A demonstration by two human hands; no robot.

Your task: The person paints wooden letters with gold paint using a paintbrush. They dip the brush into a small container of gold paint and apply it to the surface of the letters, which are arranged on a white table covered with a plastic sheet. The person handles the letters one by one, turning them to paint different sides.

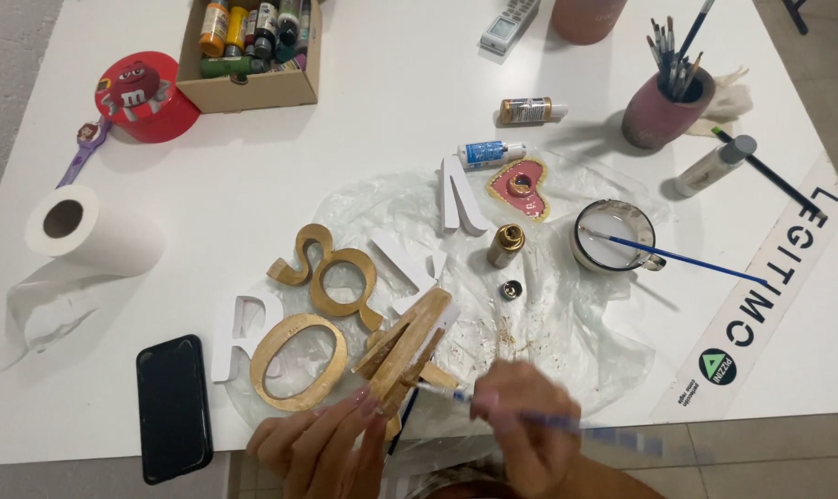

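Observation:
My left hand (322, 442) holds up a wooden letter (408, 346), mostly gold with a white tip, tilted over a clear plastic sheet (567, 323). My right hand (522, 427) grips a thin paintbrush (567, 427) whose tip touches the letter's lower edge. Flat on the plastic lie a gold round letter (297, 360), a gold curvy letter (331, 273), and white letters (239, 334) (461, 196). A small gold paint bottle (506, 246) stands open, its cap (510, 290) beside it.
A black phone (172, 407) lies at the front left and a paper roll (86, 231) at the left. Also here are a red tin (142, 95), a box of paint bottles (253, 51), a water cup with a blue brush (613, 236), a brush pot (664, 106) and a pink heart dish (521, 187).

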